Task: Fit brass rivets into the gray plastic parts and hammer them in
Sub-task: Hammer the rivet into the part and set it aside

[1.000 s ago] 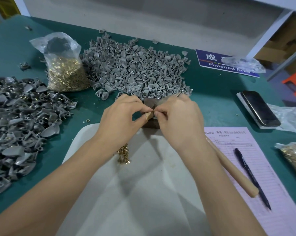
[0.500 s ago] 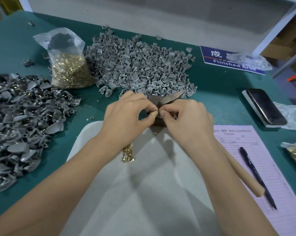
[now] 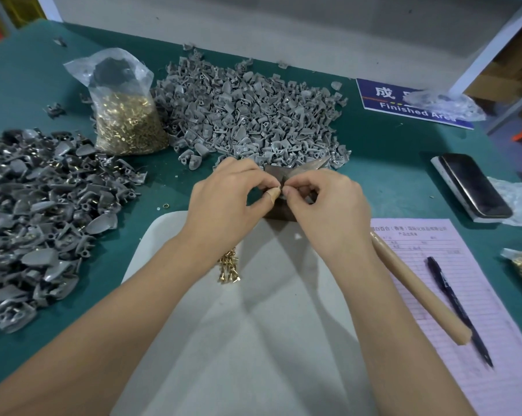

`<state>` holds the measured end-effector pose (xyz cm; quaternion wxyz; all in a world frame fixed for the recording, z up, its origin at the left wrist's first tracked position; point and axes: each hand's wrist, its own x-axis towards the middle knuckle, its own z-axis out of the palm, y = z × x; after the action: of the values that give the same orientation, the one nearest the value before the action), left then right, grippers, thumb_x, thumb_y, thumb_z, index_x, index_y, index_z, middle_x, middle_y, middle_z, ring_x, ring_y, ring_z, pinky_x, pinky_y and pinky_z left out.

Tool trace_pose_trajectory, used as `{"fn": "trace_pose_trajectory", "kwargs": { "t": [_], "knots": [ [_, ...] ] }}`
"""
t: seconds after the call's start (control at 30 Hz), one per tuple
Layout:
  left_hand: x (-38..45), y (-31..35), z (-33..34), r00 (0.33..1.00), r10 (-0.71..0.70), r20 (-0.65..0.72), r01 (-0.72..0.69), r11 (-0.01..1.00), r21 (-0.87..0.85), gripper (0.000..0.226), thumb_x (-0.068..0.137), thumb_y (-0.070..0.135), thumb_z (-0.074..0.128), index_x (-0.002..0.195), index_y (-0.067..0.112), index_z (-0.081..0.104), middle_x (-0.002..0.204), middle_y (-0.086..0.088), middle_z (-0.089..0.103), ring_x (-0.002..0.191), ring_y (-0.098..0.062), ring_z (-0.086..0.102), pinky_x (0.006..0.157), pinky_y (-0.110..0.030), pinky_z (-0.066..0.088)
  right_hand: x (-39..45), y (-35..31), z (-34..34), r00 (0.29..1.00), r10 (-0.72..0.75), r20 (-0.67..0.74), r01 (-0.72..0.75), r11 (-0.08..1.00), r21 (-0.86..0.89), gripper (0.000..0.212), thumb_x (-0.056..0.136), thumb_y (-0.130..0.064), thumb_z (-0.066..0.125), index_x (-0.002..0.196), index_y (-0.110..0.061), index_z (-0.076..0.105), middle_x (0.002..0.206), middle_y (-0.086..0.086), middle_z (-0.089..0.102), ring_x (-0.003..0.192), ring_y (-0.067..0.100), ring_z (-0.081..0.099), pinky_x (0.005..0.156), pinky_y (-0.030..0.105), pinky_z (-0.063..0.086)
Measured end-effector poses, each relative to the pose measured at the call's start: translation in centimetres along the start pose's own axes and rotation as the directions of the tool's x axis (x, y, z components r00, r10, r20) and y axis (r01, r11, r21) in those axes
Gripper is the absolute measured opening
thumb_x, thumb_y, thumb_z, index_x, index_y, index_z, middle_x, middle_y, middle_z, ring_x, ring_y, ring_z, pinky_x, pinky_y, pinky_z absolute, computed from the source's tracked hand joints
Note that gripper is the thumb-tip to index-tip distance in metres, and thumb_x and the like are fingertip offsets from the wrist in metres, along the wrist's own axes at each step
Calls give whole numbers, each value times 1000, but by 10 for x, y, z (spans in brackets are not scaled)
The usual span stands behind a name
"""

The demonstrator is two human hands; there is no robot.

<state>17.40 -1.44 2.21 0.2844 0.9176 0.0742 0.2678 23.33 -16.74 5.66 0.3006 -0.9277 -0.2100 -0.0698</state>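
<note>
Fitting step: left hand and right hand meet fingertip to fingertip over the dark block, fingers curled tight, pinching something small between them; can't tell if it's rivet, gray part, or both. Suggest seating the rivet square in its hole before reaching for the hammer handle just right of the wrist. Spare loose rivets lie on the white sheet near the left forearm; unfitted gray parts are heaped on the desk just beyond the fingers.

table: teal-green
far parts pile: light gray
left parts pile: darker gray w/ brass glints
rivets: brass/gold
rivet bag: clear, gold inside
sign: blue, white text
form: pink, ruled
pen: black
phone: black
</note>
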Motion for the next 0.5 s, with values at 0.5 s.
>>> {"fn": "trace_pose_trajectory", "kwargs": {
  "t": [0.5],
  "knots": [
    [1,1,-3,1000,5,23,-5,1000,8,6,92,40,70,95,39,75,93,17,62,97,-5,51,71,-34,47,4,-1,-2,994,-59,92,49,994,102,17,86,-20,65,69,-22,68,48,-4,40,56,17,36,55,34,40]
  ]
}}
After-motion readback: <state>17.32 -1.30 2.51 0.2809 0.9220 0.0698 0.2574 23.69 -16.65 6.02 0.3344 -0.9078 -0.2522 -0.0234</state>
